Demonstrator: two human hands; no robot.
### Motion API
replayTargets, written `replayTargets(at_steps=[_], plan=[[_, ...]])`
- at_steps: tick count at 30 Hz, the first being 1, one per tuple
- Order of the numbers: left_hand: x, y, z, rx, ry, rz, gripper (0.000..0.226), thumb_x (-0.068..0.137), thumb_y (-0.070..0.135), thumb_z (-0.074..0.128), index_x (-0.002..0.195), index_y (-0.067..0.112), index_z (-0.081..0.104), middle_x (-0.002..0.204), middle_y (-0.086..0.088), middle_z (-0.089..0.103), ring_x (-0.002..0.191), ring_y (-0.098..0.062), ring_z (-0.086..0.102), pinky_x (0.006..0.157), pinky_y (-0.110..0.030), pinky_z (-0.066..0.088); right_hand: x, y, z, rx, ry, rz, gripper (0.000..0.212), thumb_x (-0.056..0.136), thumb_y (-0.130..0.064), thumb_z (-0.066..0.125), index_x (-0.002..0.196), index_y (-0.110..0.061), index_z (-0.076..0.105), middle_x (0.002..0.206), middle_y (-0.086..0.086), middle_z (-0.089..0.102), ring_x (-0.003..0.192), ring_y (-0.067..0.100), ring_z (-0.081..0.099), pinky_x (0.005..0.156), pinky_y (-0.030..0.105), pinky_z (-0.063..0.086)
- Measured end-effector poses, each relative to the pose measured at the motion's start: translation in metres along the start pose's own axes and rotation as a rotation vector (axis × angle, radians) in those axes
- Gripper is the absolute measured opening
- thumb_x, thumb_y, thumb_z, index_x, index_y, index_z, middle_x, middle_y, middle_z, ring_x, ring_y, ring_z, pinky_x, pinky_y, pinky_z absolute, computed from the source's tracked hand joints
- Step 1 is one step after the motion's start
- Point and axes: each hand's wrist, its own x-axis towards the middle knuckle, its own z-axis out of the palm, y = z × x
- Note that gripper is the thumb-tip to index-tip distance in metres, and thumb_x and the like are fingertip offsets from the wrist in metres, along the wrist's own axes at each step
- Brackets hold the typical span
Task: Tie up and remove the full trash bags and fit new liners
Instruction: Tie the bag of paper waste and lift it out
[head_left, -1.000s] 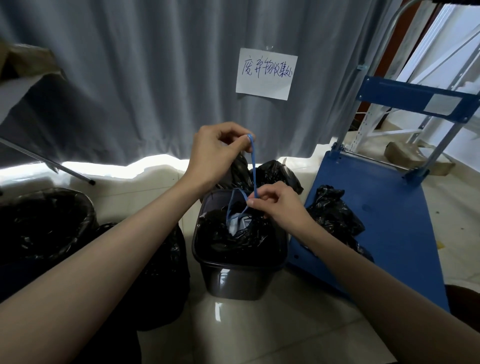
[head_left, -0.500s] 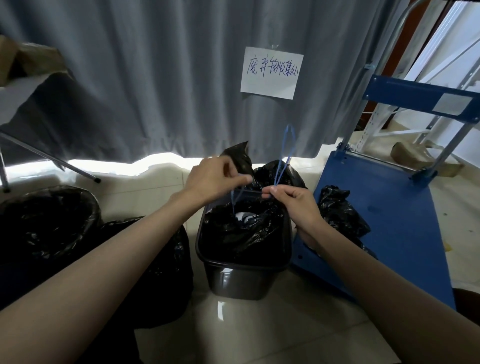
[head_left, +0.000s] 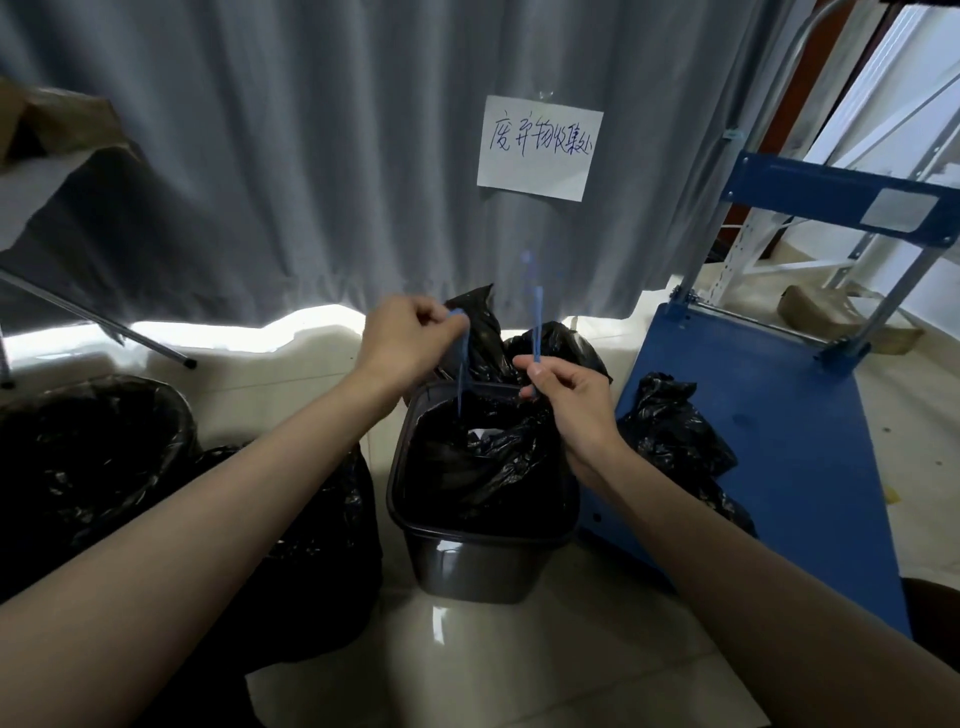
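Note:
A small dark square bin (head_left: 480, 564) stands on the floor in front of me, lined with a black trash bag (head_left: 483, 462) that holds some white paper. Two blue drawstring strands rise from the bag. My left hand (head_left: 402, 338) pinches one blue strand (head_left: 461, 374) above the bin's far left corner. My right hand (head_left: 571, 400) pinches the other blue strand (head_left: 537, 325), whose free end sticks up, blurred. Both hands hover just over the bin's far rim, a short gap apart.
A large round bin with a black liner (head_left: 88, 462) stands at the left, a full black bag (head_left: 311, 545) beside it. More black bags (head_left: 519, 345) lie behind the small bin. A blue cart (head_left: 779, 441) with a black bag (head_left: 675, 441) is at the right. Grey curtain with a paper sign (head_left: 540, 148) behind.
My left hand dropped from high above the bin to near its rim, then lifted a little. The hands have drawn apart, each with a blue strand, and the loop above my right hand has become a single upright end.

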Motion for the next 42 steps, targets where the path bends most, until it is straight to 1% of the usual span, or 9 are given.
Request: replayTargets(at_steps=[4,8,11,16,23,29,34,38,42], plan=[[-0.001,0.008,-0.006,-0.164,0.000,0.010,0.016,0.082,0.028,0.074,0.076,0.014,0.073,0.071,-0.006,0.063,0.059,-0.009,0.049,0.057,-0.019,0.041,0.001,0.003,0.008,0.015,-0.017,0.053,0.022,0.095,-0.005,0.060,0.113,-0.005,0.072,0.087,0.001,0.071,0.062,0.006,0.052,0.073,0.023,0.053],[-0.001,0.014,-0.006,-0.232,-0.043,0.096,0.012,0.079,0.028,0.078,0.073,0.019,0.074,0.079,-0.001,0.067,0.065,-0.006,0.056,0.064,-0.017,0.043,0.002,0.002,0.015,0.042,-0.005,0.109,0.010,0.090,-0.002,0.066,0.099,-0.005,0.065,0.068,0.003,0.062,0.059,0.011,0.055,0.059,0.022,0.050],[-0.003,0.019,-0.003,-0.201,-0.122,0.163,0.011,0.078,0.027,0.080,0.074,0.018,0.075,0.077,0.005,0.070,0.066,-0.004,0.060,0.065,-0.015,0.046,0.002,0.002,0.016,0.023,-0.042,0.109,0.006,0.089,-0.003,0.067,0.092,-0.007,0.069,0.068,0.004,0.063,0.060,0.010,0.055,0.058,0.022,0.048],[-0.008,0.024,0.003,-0.167,-0.193,0.252,0.013,0.079,0.022,0.079,0.081,0.010,0.077,0.079,-0.004,0.074,0.070,-0.006,0.063,0.064,-0.017,0.048,0.000,0.000,0.017,0.003,-0.113,0.061,0.006,0.087,0.000,0.067,0.089,-0.005,0.068,0.065,0.001,0.062,0.061,0.011,0.058,0.063,0.028,0.051],[-0.002,0.028,0.011,-0.201,-0.230,0.207,0.014,0.078,0.022,0.080,0.085,0.009,0.078,0.081,-0.005,0.075,0.075,-0.013,0.067,0.075,-0.028,0.053,-0.004,-0.003,0.016,-0.018,-0.224,0.041,0.013,0.084,0.000,0.071,0.093,-0.008,0.076,0.080,0.010,0.073,0.072,0.016,0.067,0.073,0.026,0.057],[-0.004,0.034,0.020,-0.183,-0.292,0.209,0.011,0.081,0.017,0.078,0.083,0.007,0.077,0.074,-0.012,0.072,0.067,-0.012,0.065,0.068,-0.022,0.052,-0.005,-0.003,0.017,-0.029,-0.214,0.033,0.009,0.079,0.000,0.076,0.088,0.000,0.077,0.078,0.019,0.072,0.066,0.019,0.065,0.069,0.027,0.057],[-0.001,0.032,0.023,-0.161,-0.283,0.200,0.010,0.081,0.021,0.078,0.082,0.011,0.077,0.070,-0.006,0.073,0.067,-0.014,0.068,0.068,-0.021,0.054,-0.007,-0.001,0.023,-0.076,-0.214,0.019,0.010,0.080,-0.007,0.077,0.086,0.002,0.076,0.073,0.025,0.068,0.059,0.016,0.060,0.063,0.025,0.054],[0.000,0.024,0.019,-0.144,-0.291,0.224,0.012,0.080,0.018,0.079,0.089,0.012,0.078,0.080,-0.001,0.075,0.078,-0.012,0.071,0.076,-0.022,0.056,-0.004,0.003,0.023,-0.011,-0.155,0.078,0.009,0.083,-0.006,0.075,0.076,-0.001,0.072,0.063,0.014,0.065,0.056,0.014,0.059,0.060,0.024,0.054],[0.001,-0.002,0.012,0.133,-0.177,0.273,0.017,0.070,0.030,0.085,0.072,0.018,0.074,0.068,0.004,0.070,0.062,-0.005,0.061,0.061,-0.019,0.047,-0.001,0.010,0.014,0.065,-0.099,0.121,0.003,0.084,-0.004,0.073,0.082,-0.002,0.072,0.069,0.011,0.067,0.061,0.015,0.061,0.061,0.024,0.054]])
